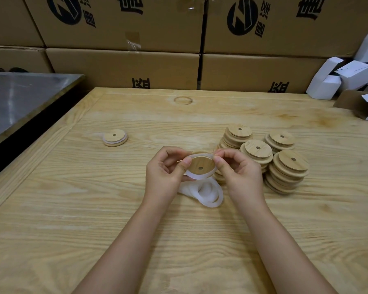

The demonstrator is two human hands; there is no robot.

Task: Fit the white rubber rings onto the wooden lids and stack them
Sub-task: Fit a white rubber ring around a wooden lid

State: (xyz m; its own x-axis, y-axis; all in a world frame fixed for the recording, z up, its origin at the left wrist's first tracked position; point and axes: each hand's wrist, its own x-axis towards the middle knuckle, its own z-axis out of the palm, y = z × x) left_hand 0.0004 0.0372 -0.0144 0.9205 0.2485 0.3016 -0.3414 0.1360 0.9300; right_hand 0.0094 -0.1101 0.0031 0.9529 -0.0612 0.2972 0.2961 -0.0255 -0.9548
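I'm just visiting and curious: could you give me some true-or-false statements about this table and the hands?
1. The left hand and right hand hold one wooden lid with a white ring partly around it. True.
2. The loose white rings lie on the grey metal surface. False: they lie on the wooden table, just beneath the hands.
3. A ringed lid lies alone left of the hands. True.
4. The stacks of lids on the right all wear white rings. False: no rings show on them.
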